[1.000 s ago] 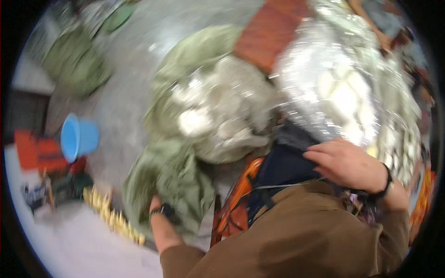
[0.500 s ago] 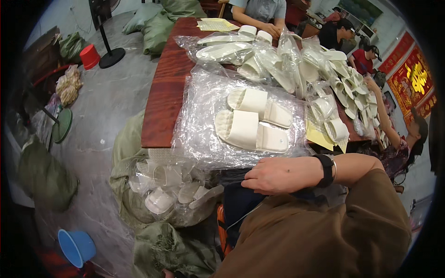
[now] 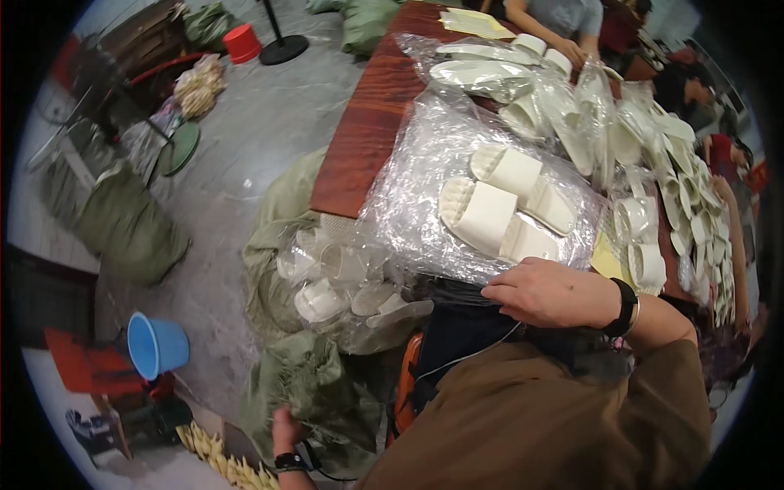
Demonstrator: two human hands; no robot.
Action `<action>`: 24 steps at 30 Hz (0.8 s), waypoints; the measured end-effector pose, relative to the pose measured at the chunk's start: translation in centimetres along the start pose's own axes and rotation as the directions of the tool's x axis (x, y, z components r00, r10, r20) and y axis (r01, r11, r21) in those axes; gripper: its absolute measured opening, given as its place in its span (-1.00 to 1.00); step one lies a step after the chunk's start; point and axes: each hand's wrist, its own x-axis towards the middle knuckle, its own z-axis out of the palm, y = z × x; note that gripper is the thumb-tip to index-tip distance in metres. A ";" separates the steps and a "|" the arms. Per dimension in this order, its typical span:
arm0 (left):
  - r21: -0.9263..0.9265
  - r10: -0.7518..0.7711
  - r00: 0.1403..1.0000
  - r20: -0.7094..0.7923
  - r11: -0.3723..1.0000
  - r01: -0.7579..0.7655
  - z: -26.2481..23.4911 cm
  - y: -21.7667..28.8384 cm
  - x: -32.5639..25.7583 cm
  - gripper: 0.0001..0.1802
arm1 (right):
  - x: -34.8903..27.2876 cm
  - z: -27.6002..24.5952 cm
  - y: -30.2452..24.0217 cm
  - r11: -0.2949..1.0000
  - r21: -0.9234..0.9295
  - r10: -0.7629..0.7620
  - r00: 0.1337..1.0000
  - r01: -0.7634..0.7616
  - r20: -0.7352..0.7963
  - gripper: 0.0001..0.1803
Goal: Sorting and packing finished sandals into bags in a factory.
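Observation:
A pair of cream slippers (image 3: 487,216) lies on a stack of clear plastic bags (image 3: 408,192) at the table's near edge. My right hand (image 3: 551,290), with a black wristband, is just below them at the bags' front edge. Its fingers are bent together, and what they hold, if anything, is hidden. Low on the left, my left hand (image 3: 286,429) reaches down against a green woven sack (image 3: 306,371). Only its back and thumb side show; the fingers are hidden. Bagged slippers (image 3: 320,302) lie in an opened sack beside the table.
More slippers, many in clear bags (image 3: 563,122), are heaped across the dark red table (image 3: 355,147). Yellow paper (image 3: 606,260) lies at the right, with slippers on it. A blue bucket (image 3: 159,347), a red bucket (image 3: 242,43) and a full green sack (image 3: 135,229) stand on the floor. Another person sits across.
The view has swung left and down, shifting the table rightward and upward. My left hand has come into view at the green sack. My right hand stays near the bags' front edge.

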 end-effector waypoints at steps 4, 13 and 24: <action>-0.342 0.040 0.971 -0.237 0.932 -0.122 -12.4 10.8 -2.0 -0.91 | 1.1 -1.9 0.1 0.992 0.028 -0.120 0.993 0.120 -0.003 -0.68; -0.070 0.163 0.517 -0.840 0.913 -0.401 -20.0 21.8 -4.0 -0.82 | 9.6 -2.7 -1.5 0.862 0.193 -0.448 0.882 0.470 -0.146 -0.52; -0.611 -0.147 0.666 -0.731 0.577 -0.542 -17.3 28.2 -6.2 -0.77 | 18.2 0.5 -9.6 0.800 0.543 -0.394 0.906 0.256 0.155 0.17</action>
